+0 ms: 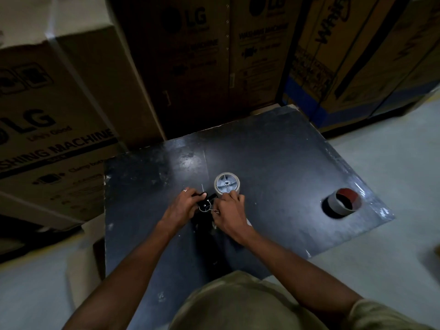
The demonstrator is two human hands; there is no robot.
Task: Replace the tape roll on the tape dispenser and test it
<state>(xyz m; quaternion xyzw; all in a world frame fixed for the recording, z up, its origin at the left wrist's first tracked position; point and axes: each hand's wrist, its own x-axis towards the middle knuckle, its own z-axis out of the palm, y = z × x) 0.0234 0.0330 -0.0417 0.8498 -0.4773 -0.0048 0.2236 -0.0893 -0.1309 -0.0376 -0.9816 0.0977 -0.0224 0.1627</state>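
Note:
A black hand-held tape dispenser (206, 203) lies on its side in the middle of the dark table (273, 153). A pale tape roll (227, 184) sits on its grey spoked hub at the far end. My left hand (182, 207) grips the dispenser's left side near the small roller. My right hand (229, 210) holds its right side just below the roll, fingers pinched near the roller. The handle is mostly hidden under my hands. A second tape roll (344, 201), grey outside with a reddish inner core, lies apart near the table's right edge.
Tall cardboard appliance boxes (195, 55) stand close behind and to the left (47, 129) of the table. Pale floor (392, 246) shows on the right and at the lower left. The scene is dim.

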